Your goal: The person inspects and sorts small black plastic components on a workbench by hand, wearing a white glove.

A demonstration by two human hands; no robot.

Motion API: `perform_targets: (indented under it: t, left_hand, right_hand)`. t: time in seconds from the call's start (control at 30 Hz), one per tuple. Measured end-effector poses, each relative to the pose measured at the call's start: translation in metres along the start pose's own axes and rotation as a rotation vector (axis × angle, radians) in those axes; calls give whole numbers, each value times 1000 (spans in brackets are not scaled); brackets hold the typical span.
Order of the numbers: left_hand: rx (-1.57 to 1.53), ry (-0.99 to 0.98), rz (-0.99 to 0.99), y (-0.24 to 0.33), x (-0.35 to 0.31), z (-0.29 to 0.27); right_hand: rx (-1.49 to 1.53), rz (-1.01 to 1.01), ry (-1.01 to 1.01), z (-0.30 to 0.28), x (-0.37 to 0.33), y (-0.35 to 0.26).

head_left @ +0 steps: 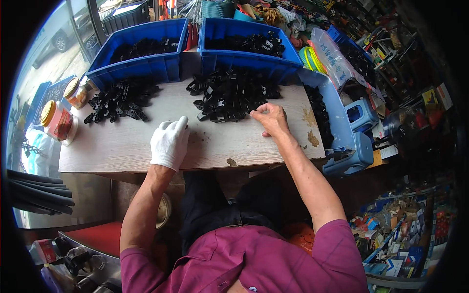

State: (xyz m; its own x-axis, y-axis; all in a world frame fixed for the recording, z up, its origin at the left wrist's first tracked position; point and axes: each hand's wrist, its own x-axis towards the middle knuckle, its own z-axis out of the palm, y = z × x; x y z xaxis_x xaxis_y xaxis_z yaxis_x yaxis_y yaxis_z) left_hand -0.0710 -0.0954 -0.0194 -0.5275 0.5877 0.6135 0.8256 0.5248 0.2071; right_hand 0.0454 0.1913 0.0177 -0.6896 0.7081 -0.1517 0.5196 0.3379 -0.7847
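Observation:
My left hand (169, 143), in a white knitted glove, is over the table left of centre. Its fingers are curled and pressed together; whatever they may hold is hidden. My bare right hand (272, 120) is at the near right edge of a heap of black plastic clip-like parts (232, 95). Its fingers are bent, the thumb is apart from them, and nothing shows between. Another heap of similar black parts (122, 100) lies farther left, beyond the gloved hand.
Two blue bins (134, 68) (251, 61) of black parts stand at the table's far edge. A lighter blue tub (337, 122) with black parts adjoins the right side. Two yellow-lidded jars (59, 124) (74, 95) stand at the left. The wooden tabletop (122, 146) ends before my lap.

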Motion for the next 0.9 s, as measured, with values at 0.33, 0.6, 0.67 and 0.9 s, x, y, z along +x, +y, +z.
perform_targets:
  t: [0.33,0.6,0.67,0.9]
  left_hand:
    - [-64,-56,46,18,-4,-15]
    - [-90,-95,-85,5,-13,-16]
    - [-127,-62,-89,7,-12,-16]
    - [-460,73,-190,33,-8,-2]
  right_hand:
    - [195,85,-93,-5,-23,4]
    - [334,59,-198,-10,-38,8]
    - [332,35,-248,-8,-39,7]
    - [344,21,-298,-7,-39,8]
